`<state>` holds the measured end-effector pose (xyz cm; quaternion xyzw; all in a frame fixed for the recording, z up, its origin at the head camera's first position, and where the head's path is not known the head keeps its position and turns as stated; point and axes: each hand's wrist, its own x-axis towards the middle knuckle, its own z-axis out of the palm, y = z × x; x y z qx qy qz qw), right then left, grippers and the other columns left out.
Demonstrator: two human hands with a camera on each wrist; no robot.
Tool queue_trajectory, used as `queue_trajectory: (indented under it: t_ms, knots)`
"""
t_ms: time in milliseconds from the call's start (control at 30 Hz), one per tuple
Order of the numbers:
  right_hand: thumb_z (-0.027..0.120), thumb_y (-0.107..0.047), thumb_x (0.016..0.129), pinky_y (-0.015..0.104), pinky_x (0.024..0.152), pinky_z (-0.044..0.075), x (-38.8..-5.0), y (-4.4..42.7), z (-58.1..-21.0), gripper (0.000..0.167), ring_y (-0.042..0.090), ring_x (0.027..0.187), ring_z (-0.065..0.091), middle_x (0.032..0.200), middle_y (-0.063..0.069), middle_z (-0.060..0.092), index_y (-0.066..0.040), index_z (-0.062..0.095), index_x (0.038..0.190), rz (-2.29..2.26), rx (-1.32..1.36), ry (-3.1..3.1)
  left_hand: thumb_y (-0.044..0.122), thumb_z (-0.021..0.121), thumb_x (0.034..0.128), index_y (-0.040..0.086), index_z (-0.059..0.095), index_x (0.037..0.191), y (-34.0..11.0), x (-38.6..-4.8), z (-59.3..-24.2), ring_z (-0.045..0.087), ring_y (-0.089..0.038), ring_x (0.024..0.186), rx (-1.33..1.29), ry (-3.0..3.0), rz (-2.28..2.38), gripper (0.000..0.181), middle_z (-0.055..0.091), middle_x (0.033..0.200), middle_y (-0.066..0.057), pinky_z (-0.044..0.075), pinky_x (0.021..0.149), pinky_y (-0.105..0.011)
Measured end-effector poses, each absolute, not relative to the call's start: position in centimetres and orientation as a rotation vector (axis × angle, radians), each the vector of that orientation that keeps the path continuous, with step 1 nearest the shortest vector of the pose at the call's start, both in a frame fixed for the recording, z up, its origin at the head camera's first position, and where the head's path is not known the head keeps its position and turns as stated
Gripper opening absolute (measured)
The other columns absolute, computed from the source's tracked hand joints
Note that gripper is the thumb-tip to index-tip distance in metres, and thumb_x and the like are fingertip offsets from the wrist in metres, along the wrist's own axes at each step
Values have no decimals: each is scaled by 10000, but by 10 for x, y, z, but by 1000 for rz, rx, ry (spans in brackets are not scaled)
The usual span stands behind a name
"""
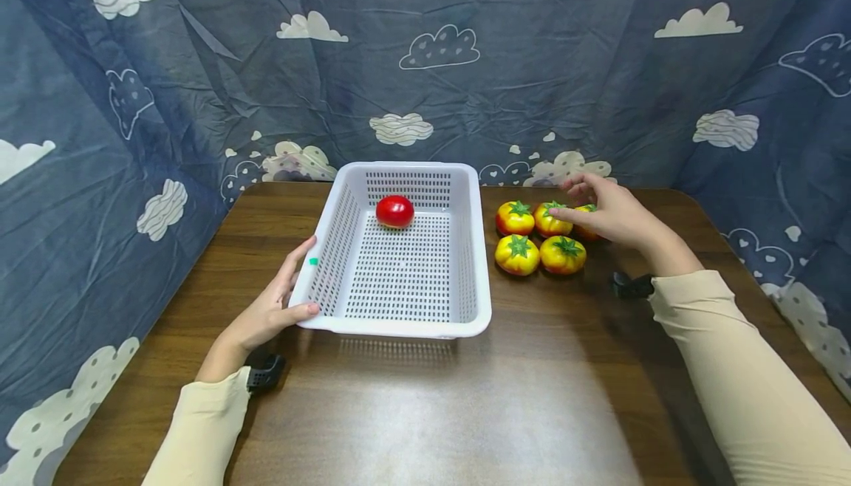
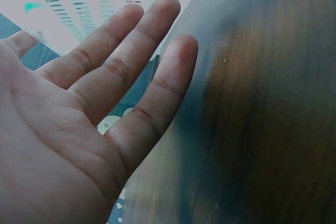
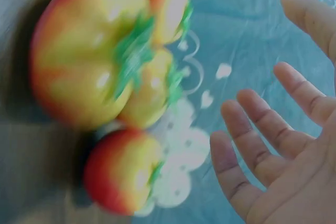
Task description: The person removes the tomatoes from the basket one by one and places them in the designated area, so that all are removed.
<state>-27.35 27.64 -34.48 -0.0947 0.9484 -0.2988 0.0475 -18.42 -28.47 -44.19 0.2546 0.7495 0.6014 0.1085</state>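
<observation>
A white perforated plastic basket (image 1: pixel 484 286) stands on the table. My left hand (image 1: pixel 269 312) is at its left side, thumb and fingers touching the rim near the front left corner. In the left wrist view, the fingers (image 2: pixel 118 69) look fairly straight beside the basket wall (image 2: pixel 79 30). One glossy red fruit (image 1: pixel 395 212) lies inside, toward the back. Right of the basket sit several red-and-yellow tomatoes (image 1: pixel 517 255) with green leafy tops. Over the back right ones hovers my right hand (image 1: pixel 614 213), fingers spread and holding nothing; the right wrist view shows it apart from the nearest tomato (image 3: pixel 89 51).
The brown wooden table (image 1: pixel 425 405) reaches back to a blue curtain (image 1: pixel 425 87) printed with clouds, which also hangs at both sides. A green mark (image 1: pixel 314 261) is on the basket's left rim. Dark devices are strapped at both wrists.
</observation>
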Motion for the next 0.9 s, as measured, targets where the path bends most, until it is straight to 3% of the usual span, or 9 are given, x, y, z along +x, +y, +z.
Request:
queue_trajectory:
  t_ms: [433,600,900]
  knots:
    - [750,-383,1011,610,1168,448,-287,195,-321,544,406,1300,593,1410,205,592,-100,553,1432,-984,-537,2866,139,709,961,267,6,1732,-285,-185,-442,668,-200,1224,760,2233,1751,1051,302,1664,-370,593,924,-306]
    - [763,-348,1003,566,1118,493,-296,159,-320,524,371,1228,629,1387,199,605,-99,569,1422,-992,-592,2836,140,708,958,268,9,1732,-286,-185,-442,674,-194,1212,756,2240,1747,1050,322,1650,-380,589,925,-299]
    - [783,-293,977,548,1112,521,-309,100,-328,495,387,1253,650,1346,223,628,-77,601,1383,-958,-720,2770,121,705,947,285,23,1732,-286,-185,-442,664,-239,1229,738,2260,1735,1054,316,1674,-344,583,939,-291]
